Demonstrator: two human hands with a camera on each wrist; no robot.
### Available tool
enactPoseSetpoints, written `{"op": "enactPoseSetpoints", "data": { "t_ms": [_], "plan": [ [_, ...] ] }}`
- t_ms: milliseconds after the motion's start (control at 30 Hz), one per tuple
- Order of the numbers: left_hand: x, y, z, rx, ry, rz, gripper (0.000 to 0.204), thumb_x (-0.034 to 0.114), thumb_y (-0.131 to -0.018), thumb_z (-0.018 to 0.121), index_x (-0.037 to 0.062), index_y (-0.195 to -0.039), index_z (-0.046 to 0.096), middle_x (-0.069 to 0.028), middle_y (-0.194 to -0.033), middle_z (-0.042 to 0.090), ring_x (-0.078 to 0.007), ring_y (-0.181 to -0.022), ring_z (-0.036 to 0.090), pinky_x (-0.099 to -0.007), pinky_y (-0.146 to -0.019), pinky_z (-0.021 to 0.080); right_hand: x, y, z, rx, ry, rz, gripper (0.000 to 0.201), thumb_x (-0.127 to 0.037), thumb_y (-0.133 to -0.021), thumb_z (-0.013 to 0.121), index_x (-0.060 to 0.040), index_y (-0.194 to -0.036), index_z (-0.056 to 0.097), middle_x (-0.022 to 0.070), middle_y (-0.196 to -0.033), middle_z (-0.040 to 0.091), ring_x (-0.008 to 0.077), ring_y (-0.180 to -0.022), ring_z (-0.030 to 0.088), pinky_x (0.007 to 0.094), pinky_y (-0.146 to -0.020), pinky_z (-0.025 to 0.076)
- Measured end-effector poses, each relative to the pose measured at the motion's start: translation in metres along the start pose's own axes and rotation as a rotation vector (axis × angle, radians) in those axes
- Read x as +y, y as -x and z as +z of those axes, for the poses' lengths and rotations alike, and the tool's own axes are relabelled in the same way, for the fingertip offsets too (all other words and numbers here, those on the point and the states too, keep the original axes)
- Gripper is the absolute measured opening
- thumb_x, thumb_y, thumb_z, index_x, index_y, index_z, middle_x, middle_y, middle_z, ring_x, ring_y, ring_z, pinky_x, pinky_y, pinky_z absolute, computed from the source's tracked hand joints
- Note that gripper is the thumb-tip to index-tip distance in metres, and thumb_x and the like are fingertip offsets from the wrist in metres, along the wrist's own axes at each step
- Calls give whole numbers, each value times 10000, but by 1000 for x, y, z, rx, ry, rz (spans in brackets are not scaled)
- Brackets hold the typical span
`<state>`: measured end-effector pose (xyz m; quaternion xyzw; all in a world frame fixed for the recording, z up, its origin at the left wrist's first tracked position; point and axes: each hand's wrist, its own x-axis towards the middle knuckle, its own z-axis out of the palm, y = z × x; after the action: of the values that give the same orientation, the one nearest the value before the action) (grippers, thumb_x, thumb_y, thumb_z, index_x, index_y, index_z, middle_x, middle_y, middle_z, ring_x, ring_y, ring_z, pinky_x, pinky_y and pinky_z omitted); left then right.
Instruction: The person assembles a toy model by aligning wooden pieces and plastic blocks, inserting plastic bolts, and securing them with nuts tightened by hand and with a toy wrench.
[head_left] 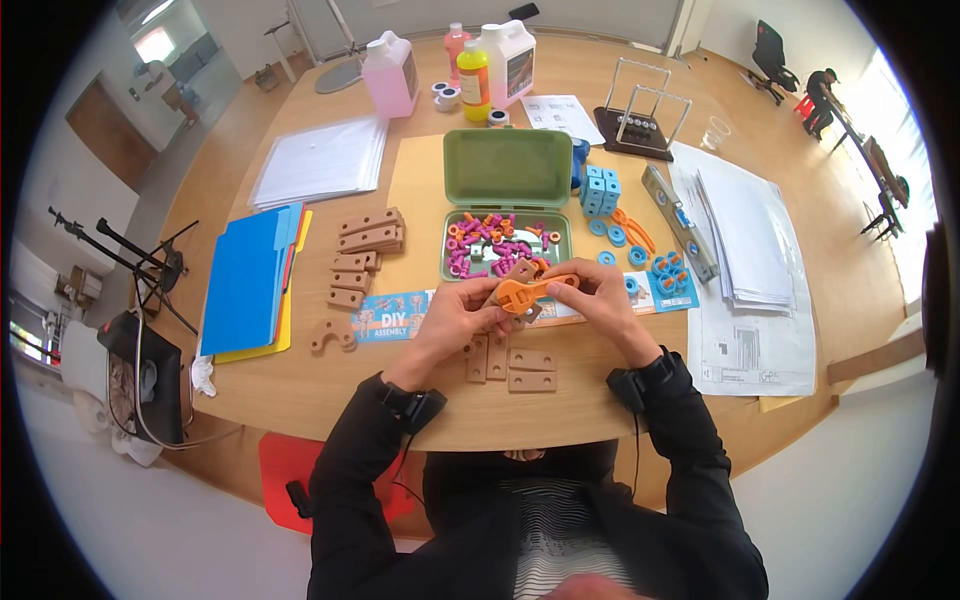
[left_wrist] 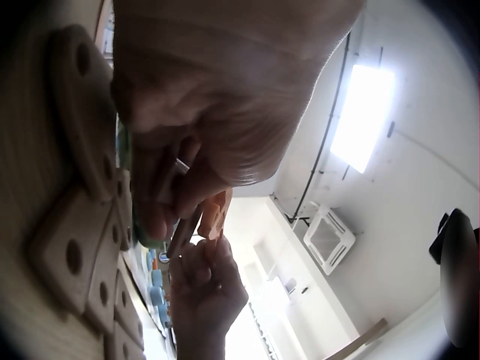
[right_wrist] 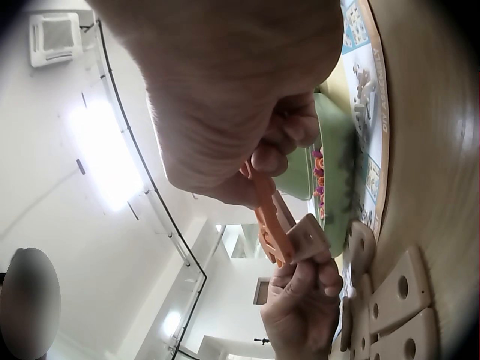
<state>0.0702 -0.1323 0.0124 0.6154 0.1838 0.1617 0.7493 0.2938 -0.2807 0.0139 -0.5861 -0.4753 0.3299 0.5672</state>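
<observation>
Both hands meet above the table in front of the green box [head_left: 507, 168]. The left hand [head_left: 455, 322] pinches a brown holed piece [right_wrist: 309, 237] between thumb and fingers. In the right hand [head_left: 603, 300] is the handle end of an orange tool [head_left: 522, 296], whose wide head lies against the brown piece. The right wrist view shows the orange tool [right_wrist: 271, 222] running from the right hand [right_wrist: 225, 127] to the brown piece, with the left hand [right_wrist: 301, 307] below. Whether a bolt sits under the tool's head is hidden.
Brown strips [head_left: 532, 381] lie just below the hands, more brown blocks [head_left: 370, 232] to the left. Blue cubes [head_left: 601, 190], blue rings and orange pliers [head_left: 634, 231] are right of the box. A printed sheet [head_left: 390, 316] lies under the hands; blue folders [head_left: 250, 280] sit far left.
</observation>
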Motion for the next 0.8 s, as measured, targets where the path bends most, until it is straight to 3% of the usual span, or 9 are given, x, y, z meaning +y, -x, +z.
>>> {"op": "enactPoseSetpoints", "data": {
  "t_ms": [367, 800],
  "plan": [
    [2, 1, 1, -67, 10, -51, 423, -82, -996, 661, -77, -1417, 621, -118, -1077, 754, -159, -858, 723, -291, -760, 616, -5, -1, -1, 13, 33, -5, 225, -142, -978, 799, 15, -1139, 778, -51, -833, 670, 10, -723, 530, 198, -626, 421],
    [-3, 0, -1, 71, 6, 38, 439, -55, -988, 692, -92, -1419, 615, -145, -1102, 769, -191, -856, 760, -302, -748, 648, -3, 3, 7, 25, 173, -32, 261, -207, -1005, 774, 32, -1110, 773, -46, -718, 597, 30, -647, 461, 229, -558, 368]
  ]
}}
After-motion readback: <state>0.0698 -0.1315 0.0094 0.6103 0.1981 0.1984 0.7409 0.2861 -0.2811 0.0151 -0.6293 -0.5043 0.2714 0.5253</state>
